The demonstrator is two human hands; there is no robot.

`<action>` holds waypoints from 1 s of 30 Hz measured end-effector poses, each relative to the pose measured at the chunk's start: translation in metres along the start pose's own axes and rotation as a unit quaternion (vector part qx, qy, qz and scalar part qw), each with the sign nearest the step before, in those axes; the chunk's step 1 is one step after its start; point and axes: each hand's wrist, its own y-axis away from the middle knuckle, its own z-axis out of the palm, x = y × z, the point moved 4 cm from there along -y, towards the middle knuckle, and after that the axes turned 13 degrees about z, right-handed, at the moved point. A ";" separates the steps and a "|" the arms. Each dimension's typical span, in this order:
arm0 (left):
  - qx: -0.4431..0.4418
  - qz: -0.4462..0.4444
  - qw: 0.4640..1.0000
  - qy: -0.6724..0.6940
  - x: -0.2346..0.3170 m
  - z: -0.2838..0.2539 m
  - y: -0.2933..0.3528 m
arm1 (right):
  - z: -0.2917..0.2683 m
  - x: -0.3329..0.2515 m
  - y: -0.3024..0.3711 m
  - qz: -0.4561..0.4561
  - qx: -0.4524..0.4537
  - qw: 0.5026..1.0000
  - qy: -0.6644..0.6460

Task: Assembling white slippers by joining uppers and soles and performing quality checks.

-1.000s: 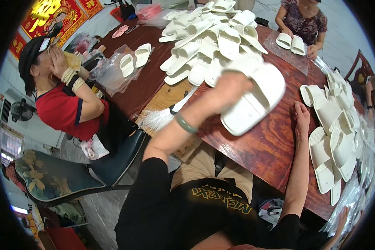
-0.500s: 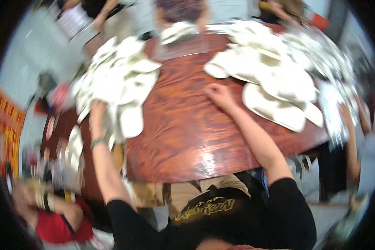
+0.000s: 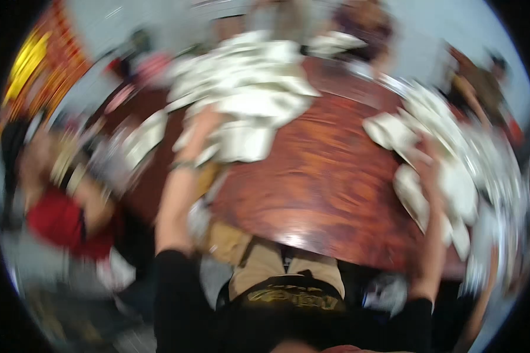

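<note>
A heap of white slippers (image 3: 241, 88) lies at the far left of the glossy red-brown table (image 3: 312, 176). My left hand (image 3: 206, 122) is at the near left edge of this heap, touching or just over it; motion blur smears its fingers. On the right side lies a second pile of white slippers (image 3: 462, 182). My right hand (image 3: 427, 156) reaches over that pile's left part, fingers blurred against the white. Whether either hand grips a slipper cannot be made out.
A person in red (image 3: 70, 215) sits at the left, near a single white slipper (image 3: 144, 138). Clear plastic wrapping (image 3: 503, 170) is heaped beyond the right pile. Another person (image 3: 365, 26) is across the table with white slippers before them. A brown cardboard box (image 3: 227, 241) is below the table's edge.
The view has swung left, shifting the scene rightward. My right hand has moved from the bare tabletop onto the right pile. My left hand stays at the left heap.
</note>
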 end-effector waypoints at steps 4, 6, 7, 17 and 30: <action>0.019 0.055 0.998 0.003 -0.028 0.048 -0.037 | -0.183 0.133 -0.105 -0.167 0.121 0.948 0.244; 0.036 0.060 0.996 0.055 -0.019 0.054 -0.028 | -0.275 0.196 -0.141 -0.031 0.189 0.918 0.347; 0.033 0.035 0.998 0.036 -0.039 0.048 -0.013 | -0.232 0.193 -0.168 0.124 0.156 0.947 0.250; 0.098 0.072 0.991 0.056 -0.023 0.018 0.036 | -0.225 0.237 -0.137 0.237 -0.003 0.971 -0.024; 0.038 0.276 0.931 0.237 0.119 0.062 0.071 | -0.152 0.157 -0.048 0.132 -0.107 0.982 -0.079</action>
